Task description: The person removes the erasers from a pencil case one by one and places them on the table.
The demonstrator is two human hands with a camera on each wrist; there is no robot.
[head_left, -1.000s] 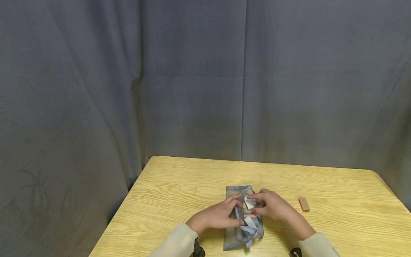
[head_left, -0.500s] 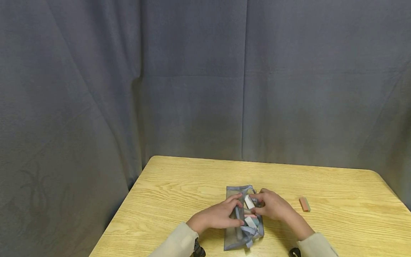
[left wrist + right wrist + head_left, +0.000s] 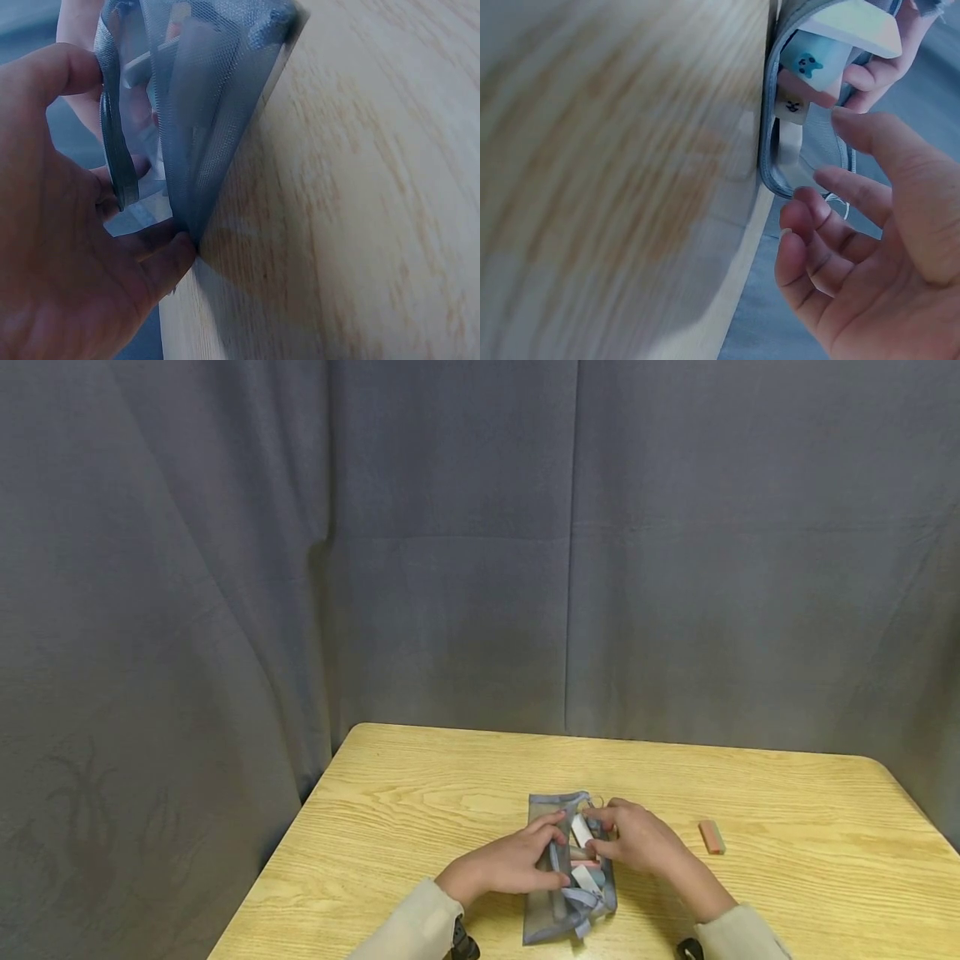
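Observation:
A grey-blue mesh zip pouch (image 3: 546, 910) lies on the table with its mouth open to the right. Inside are several block erasers: a white one (image 3: 582, 831), another white one (image 3: 851, 26) at the near end, and a teal one (image 3: 808, 61) with a small printed figure. My left hand (image 3: 510, 862) grips the pouch's edge, thumb and fingers spread along it. At the far right part of the mouth is my right hand (image 3: 637, 837), fingers loosely bent, with nothing between thumb and forefinger in the right wrist view (image 3: 877, 217).
An orange and green eraser (image 3: 711, 837) lies apart on the wooden table (image 3: 450, 760), right of my right hand. Grey curtain (image 3: 450, 568) hangs behind and to the left of the table. A metal ring shows at the pouch's far end.
My right hand's fingers have drawn back slightly right from the far white eraser, and more of that eraser shows. My left hand and the pouch stay almost still.

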